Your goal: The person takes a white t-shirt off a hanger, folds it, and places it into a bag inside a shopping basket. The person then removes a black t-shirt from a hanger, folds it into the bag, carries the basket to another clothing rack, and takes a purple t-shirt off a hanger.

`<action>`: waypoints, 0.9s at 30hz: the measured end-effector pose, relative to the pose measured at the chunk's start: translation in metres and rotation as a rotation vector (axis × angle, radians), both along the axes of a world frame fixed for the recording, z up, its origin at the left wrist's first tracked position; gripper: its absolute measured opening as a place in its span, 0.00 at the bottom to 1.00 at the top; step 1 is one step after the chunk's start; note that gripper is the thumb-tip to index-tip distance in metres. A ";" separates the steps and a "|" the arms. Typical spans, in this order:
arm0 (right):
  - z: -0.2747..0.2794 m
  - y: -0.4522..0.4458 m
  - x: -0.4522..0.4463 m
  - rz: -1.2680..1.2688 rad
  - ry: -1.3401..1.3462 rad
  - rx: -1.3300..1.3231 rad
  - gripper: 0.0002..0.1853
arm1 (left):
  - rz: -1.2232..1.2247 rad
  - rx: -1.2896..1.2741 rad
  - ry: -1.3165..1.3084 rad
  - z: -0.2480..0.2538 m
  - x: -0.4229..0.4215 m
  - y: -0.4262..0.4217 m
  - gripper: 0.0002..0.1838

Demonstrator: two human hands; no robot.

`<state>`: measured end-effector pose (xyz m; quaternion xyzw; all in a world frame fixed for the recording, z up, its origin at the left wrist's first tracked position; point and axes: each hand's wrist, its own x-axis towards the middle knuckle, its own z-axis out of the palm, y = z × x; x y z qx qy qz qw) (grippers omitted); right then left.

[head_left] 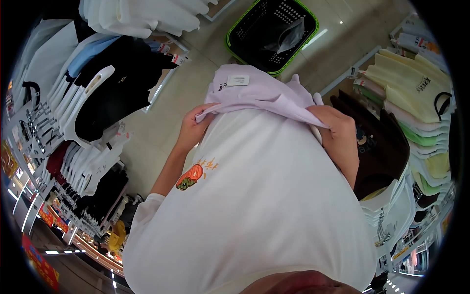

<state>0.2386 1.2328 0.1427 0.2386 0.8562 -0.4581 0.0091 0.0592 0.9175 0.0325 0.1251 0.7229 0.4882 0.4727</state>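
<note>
A lilac shirt [264,90] is stretched out in front of my body, its near edge pulled between both hands. My left hand [191,128] pinches the shirt's left side, fingertips pressed together on the cloth. On the other side, my right hand [341,139] has its fingers closed around the shirt's right part. A small white label [238,80] and some dark lettering show on the lilac cloth. Folds hide part of the shirt. Behind it is the white T-shirt [264,196] I wear, with an orange carrot print.
On the floor ahead stands a black basket with a green rim [229,30], a grey item [292,35] inside. Dark shirts [112,93] hang on racks at left. At right hang a dark brown garment [379,157] and pale yellow shirts [396,73]. White garments [142,14] hang at the top left.
</note>
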 end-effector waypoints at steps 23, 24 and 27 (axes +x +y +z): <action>-0.001 0.000 0.049 -0.291 -0.115 -0.187 0.08 | -0.012 0.040 -0.097 0.056 -0.001 -0.019 0.11; -0.003 0.001 0.049 -0.306 -0.124 -0.231 0.08 | -0.013 0.047 -0.066 0.056 -0.001 -0.019 0.11; -0.003 0.004 0.053 -0.223 -0.100 -0.124 0.08 | -0.066 0.047 0.102 0.056 0.001 -0.018 0.10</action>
